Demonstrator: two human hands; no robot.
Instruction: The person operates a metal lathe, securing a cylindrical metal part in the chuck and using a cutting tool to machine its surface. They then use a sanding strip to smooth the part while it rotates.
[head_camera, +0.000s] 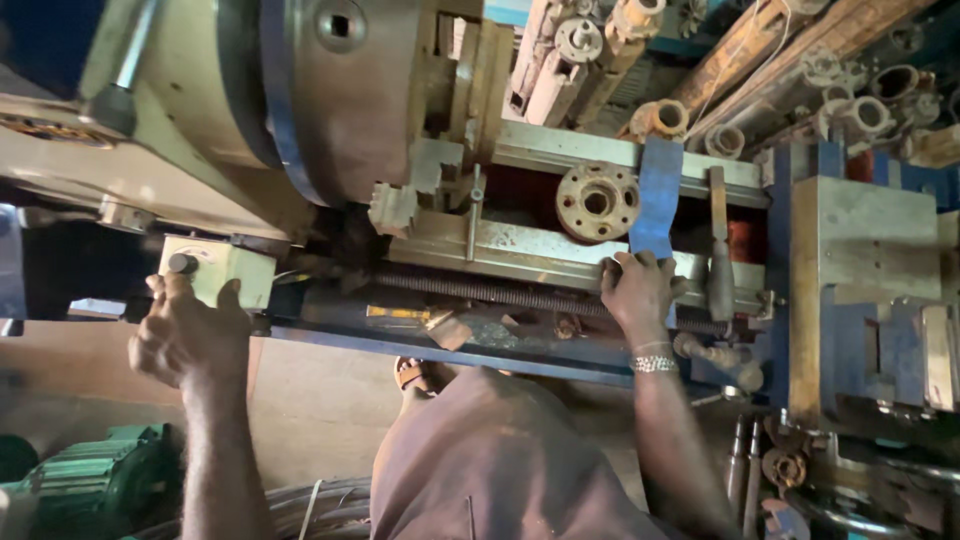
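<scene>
I stand at a metal lathe. My left hand (188, 330) grips the small cream control box (222, 268) under the headstock, thumb near its black knob (182, 263). My right hand (638, 288), with a metal bracelet on the wrist, rests fingers curled on the front edge of the lathe bed (520, 250), touching the lower end of a blue flat strip (657, 197). The big steel chuck (345, 95) with stepped jaws sits above between both hands. A rusty round flange (597, 202) lies on the bed left of the blue strip.
The threaded lead screw (480, 292) runs below the bed. The blue and grey carriage (865, 290) stands at the right. Rusty pipes and fittings (660, 118) pile up behind the lathe. A green motor (85, 490) sits at the lower left on the floor.
</scene>
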